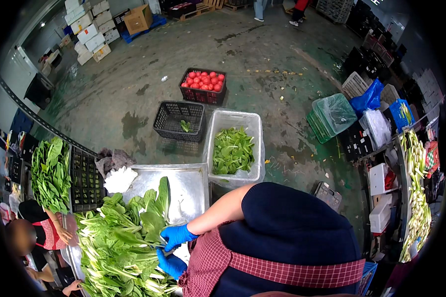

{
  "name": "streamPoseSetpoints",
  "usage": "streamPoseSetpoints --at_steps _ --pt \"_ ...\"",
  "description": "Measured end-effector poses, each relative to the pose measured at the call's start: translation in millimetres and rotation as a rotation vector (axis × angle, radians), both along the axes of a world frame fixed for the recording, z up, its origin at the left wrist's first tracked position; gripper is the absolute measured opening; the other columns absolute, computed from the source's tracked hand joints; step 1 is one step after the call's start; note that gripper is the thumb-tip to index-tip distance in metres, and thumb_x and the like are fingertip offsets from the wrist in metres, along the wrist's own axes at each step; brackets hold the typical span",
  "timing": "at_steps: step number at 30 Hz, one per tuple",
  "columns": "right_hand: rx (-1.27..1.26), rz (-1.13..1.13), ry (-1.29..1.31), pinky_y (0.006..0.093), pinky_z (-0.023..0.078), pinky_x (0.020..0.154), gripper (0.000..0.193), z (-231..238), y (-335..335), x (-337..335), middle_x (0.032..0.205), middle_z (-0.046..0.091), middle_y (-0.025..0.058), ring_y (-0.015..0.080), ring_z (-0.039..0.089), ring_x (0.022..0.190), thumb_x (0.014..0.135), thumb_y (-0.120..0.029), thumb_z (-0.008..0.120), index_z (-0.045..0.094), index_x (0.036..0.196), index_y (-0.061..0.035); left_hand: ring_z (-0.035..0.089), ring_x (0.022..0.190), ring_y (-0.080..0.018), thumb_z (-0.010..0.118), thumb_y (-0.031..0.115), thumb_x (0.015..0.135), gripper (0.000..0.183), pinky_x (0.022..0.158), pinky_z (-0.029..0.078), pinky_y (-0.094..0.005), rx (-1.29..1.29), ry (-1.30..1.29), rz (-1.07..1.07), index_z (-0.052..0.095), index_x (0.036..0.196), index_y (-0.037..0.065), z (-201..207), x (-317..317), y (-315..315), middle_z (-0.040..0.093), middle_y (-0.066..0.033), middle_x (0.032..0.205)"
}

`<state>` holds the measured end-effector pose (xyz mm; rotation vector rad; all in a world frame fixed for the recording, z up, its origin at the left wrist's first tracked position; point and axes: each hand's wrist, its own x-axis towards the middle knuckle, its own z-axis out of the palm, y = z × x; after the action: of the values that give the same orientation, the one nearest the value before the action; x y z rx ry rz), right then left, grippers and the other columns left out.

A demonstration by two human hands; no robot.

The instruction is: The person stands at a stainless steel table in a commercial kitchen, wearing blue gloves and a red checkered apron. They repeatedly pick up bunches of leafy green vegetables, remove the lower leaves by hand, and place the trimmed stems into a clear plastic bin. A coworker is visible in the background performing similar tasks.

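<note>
A large heap of leafy greens with pale stems covers the metal table at the lower left. My right hand, in a blue glove, reaches over the heap's right edge. Its fingers are closed around the pale stem end of a leafy green whose broad leaves point up and away. Just below it is my left hand, also gloved in blue, with its thumb pointing toward the right hand. The left fingers are curled beside the stems and partly hidden, so what they hold does not show.
A white lined crate of leaves stands beyond the table, near a black crate and a crate of red tomatoes. A white cloth lies on the table. Another person's hand is at the far left.
</note>
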<state>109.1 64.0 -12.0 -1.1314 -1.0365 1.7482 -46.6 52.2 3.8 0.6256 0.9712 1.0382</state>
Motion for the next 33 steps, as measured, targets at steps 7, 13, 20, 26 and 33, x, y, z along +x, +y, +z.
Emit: streamPoseSetpoints --at_steps 7,13,20,26,33 --pt "-0.066 -0.023 0.016 0.0284 0.048 0.049 0.030 7 -2 7 0.069 0.062 0.0087 0.0150 0.059 0.056 0.076 -0.024 0.075 0.062 0.091 -0.0009 0.054 0.102 -0.0205 0.056 0.025 0.091 0.042 0.093 0.040 -0.0335 -0.022 -0.008 0.105 0.055 0.121 -0.005 3 5 -5 0.060 -0.0133 0.111" --pt "-0.206 -0.152 0.169 0.0322 0.054 0.050 0.028 -12 5 7 0.068 0.063 0.0125 0.0189 0.063 0.057 0.074 -0.018 0.076 0.061 0.080 0.0045 0.058 0.092 -0.0201 0.062 0.025 0.089 0.040 0.082 0.045 -0.0321 -0.136 -0.054 0.106 0.056 0.120 0.001 25 17 -11 0.062 -0.0104 0.104" --pt "-0.360 -0.122 0.226 0.0303 0.054 0.052 0.026 -23 10 12 0.072 0.061 0.0121 0.0179 0.062 0.059 0.072 -0.012 0.078 0.059 0.081 0.0039 0.057 0.095 -0.0218 0.056 0.027 0.091 0.035 0.088 0.043 -0.0344 -0.112 0.015 0.013 0.060 0.107 -0.003 8 3 -12 0.062 -0.0130 0.102" --pt "-0.382 -0.079 0.239 0.0380 0.054 0.052 0.021 -37 18 13 0.070 0.064 0.0155 0.0243 0.062 0.057 0.070 -0.014 0.078 0.066 0.075 0.0025 0.057 0.096 -0.0215 0.059 0.023 0.090 0.032 0.092 0.040 -0.0348 -0.009 0.206 -0.079 0.065 0.099 -0.007 -20 -10 -2 0.064 -0.0134 0.099" --pt "-0.407 0.062 0.144 0.0355 0.052 0.050 0.014 -34 38 8 0.066 0.062 0.0137 0.0229 0.061 0.056 0.069 -0.007 0.075 0.066 0.075 0.0013 0.056 0.100 -0.0206 0.054 0.028 0.093 0.035 0.091 0.041 -0.0356 0.019 0.220 -0.121 0.064 0.105 -0.003 -84 -20 27 0.064 -0.0124 0.105"
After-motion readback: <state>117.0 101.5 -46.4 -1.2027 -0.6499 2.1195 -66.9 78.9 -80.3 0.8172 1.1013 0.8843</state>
